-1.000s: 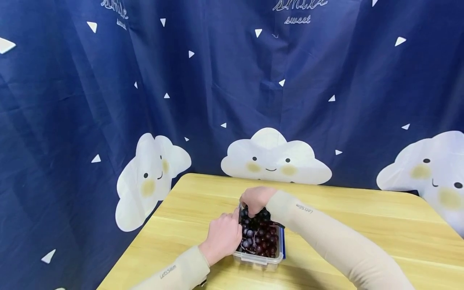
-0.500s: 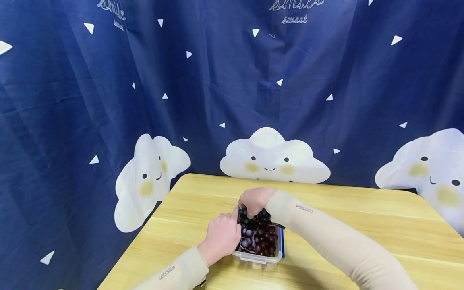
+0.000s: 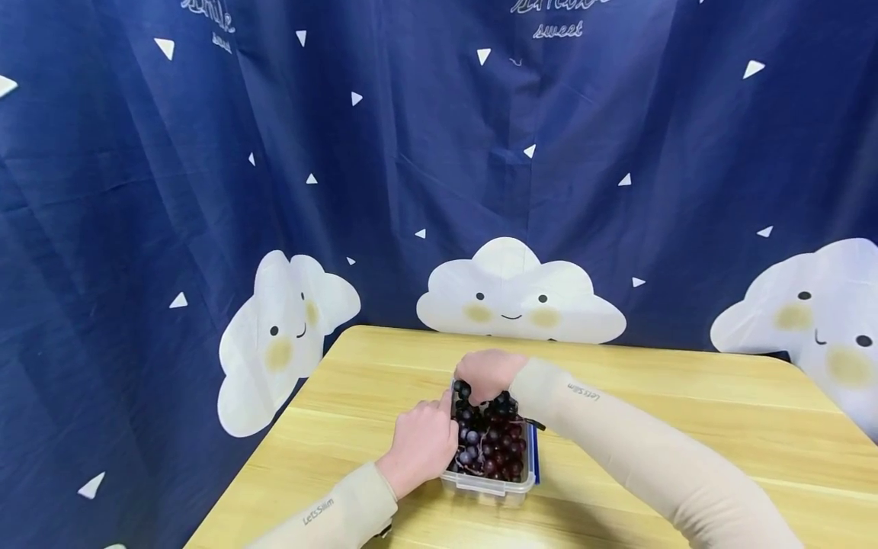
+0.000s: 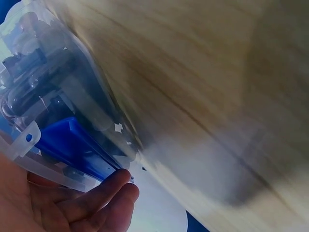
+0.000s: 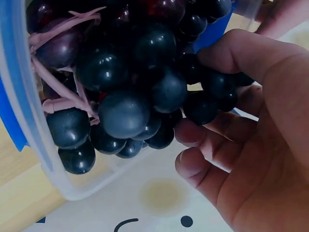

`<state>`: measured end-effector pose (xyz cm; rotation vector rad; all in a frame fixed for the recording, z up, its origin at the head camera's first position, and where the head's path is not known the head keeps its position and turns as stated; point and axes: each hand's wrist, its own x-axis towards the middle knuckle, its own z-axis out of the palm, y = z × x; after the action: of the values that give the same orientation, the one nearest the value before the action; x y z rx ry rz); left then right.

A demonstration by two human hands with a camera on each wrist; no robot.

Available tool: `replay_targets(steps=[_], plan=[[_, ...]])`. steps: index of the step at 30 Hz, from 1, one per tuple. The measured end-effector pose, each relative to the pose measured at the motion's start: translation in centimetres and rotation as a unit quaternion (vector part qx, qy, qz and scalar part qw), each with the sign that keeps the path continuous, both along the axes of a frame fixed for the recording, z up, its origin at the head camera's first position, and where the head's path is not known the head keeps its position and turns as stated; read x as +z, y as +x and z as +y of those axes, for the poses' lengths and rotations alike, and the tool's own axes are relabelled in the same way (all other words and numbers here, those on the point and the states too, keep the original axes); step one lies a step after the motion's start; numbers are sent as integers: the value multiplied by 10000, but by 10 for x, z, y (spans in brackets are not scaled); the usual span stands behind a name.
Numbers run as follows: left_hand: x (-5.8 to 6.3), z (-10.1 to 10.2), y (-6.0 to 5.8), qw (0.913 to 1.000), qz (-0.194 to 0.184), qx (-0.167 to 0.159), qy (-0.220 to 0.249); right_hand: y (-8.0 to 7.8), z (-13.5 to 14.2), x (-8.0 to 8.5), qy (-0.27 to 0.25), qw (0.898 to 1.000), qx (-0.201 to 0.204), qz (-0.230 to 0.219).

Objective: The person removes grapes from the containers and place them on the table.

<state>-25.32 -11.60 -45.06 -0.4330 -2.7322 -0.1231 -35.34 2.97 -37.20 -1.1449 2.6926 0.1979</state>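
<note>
A clear plastic food container [image 3: 480, 486] filled with dark grapes [image 3: 499, 451] stands on the table. My left hand [image 3: 424, 444] grips its left side; in the left wrist view the fingertips [image 4: 126, 181] lie by a blue clip [image 4: 72, 145] on the container wall. Over the far end, my right hand [image 3: 488, 374] reaches down into the grapes. The right wrist view shows its thumb and fingers [image 5: 190, 162] curled round several near-black grapes [image 5: 200, 107] at the edge of a bunch. A pinkish stem [image 5: 60, 87] runs along the container's inner wall.
The light wooden table [image 3: 638, 404] extends around the container. Behind it hangs a dark blue curtain [image 3: 466, 152] with white clouds and triangles. Another blue clip [image 3: 535, 454] hangs along the container's right side.
My right hand has risen slightly, and the dark grapes beneath it show higher at the container's far end. The left hand stays at the container's side.
</note>
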Motion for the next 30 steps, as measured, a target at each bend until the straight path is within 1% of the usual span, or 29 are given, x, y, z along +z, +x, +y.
replay_targets(steps=[4, 9, 11, 16, 23, 30], plan=[[1, 0, 0, 10000, -20, 18, -8, -2, 3, 4, -199, 9995, 219, -52], [1, 0, -1, 10000, -12, 8, 38, -3, 9, 10, -372, 9978, 518, 192], [1, 0, -2, 10000, 17, 15, 42, -3, 11, 12, -409, 9971, 563, 303], [2, 0, -2, 9999, 88, -3, 62, -2, 15, 18, -546, 9960, 579, 413], [2, 0, 2, 9999, 86, -38, 40, 1, 25, 27, -879, 9926, 747, 385], [2, 1, 0, 10000, 88, -10, 24, 1, 38, 33, -1377, 9850, 973, 366]])
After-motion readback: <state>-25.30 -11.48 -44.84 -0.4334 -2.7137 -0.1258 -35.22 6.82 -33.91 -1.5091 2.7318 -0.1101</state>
